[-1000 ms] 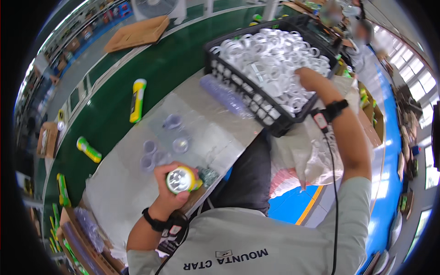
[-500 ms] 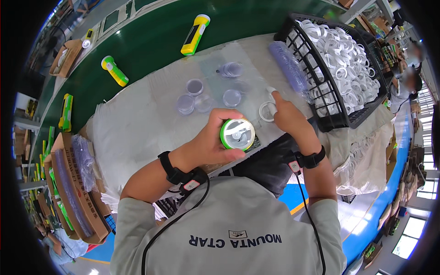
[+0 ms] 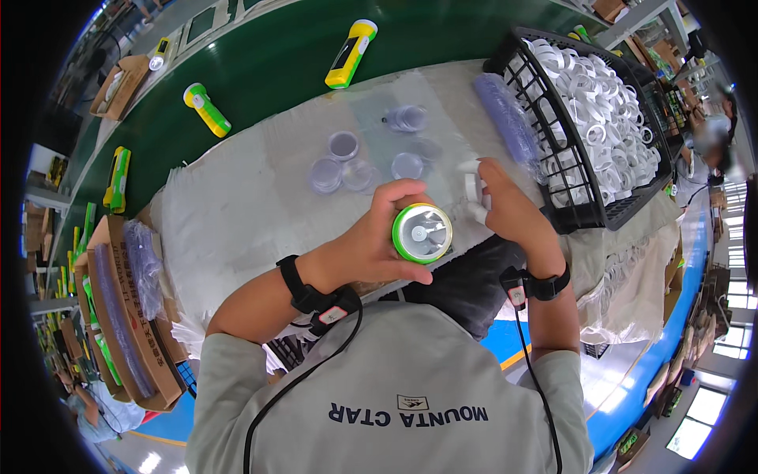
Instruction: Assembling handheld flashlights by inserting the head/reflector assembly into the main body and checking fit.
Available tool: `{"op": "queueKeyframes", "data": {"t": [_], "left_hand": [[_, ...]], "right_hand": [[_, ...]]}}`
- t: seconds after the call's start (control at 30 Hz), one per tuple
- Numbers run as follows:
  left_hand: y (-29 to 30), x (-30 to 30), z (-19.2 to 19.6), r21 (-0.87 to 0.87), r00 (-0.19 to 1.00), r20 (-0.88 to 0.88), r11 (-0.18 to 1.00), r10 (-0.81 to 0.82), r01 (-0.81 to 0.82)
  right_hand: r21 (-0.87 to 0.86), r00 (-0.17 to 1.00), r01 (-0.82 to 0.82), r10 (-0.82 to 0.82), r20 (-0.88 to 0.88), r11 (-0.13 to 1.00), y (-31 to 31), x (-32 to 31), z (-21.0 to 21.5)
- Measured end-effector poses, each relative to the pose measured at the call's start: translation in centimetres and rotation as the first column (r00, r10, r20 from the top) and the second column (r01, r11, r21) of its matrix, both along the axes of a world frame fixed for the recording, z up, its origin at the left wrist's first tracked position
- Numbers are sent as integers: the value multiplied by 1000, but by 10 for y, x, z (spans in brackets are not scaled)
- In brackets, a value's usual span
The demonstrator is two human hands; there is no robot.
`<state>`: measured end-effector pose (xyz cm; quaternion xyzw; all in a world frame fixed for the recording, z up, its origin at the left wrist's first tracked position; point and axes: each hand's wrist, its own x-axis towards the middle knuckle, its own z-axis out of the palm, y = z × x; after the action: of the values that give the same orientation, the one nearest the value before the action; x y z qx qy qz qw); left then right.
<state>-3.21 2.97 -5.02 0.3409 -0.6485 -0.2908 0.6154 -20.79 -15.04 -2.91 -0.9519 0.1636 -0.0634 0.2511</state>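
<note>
The left hand (image 3: 371, 241) grips a torch (image 3: 423, 233), lens upward, above the near edge of the desk (image 3: 237, 213). The right hand (image 3: 512, 207), just beside it, holds white rings (image 3: 472, 187) between thumb and fingers. Clear discs (image 3: 325, 175) lie toward the far edge; a ring-filled crate (image 3: 594, 208) occupies the right end.

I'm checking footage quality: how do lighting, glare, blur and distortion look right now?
In the head view, the windows at lower right look washed out and the flashlight shows bright glints; in that same view, the white ring by the right hand looks slightly smeared, the far edge of the green table bows with the fisheye, and the corners go black.
</note>
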Motion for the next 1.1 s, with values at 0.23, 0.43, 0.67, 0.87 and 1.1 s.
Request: {"op": "queueKeyframes", "data": {"t": [0.23,0.43,0.67,0.87,1.1], "left_hand": [[0,-7,1,-2,994,61,996,91,-91],[-2,-7,1,19,996,31,996,87,-87],[4,-6,1,66,997,-78,998,18,-13],[4,-5,1,70,993,-115,997,-20,28],[1,-6,5,28,996,-83,999,23,-21]], "right_hand": [[123,955,253,-268,127,960,0,-21,-22],[-293,958,286,-274,84,912,10,-30,-17],[215,978,59,-99,183,975,25,-12,51],[81,946,-254,230,229,964,73,12,117],[-46,929,-360,362,74,932,84,32,121]]}}
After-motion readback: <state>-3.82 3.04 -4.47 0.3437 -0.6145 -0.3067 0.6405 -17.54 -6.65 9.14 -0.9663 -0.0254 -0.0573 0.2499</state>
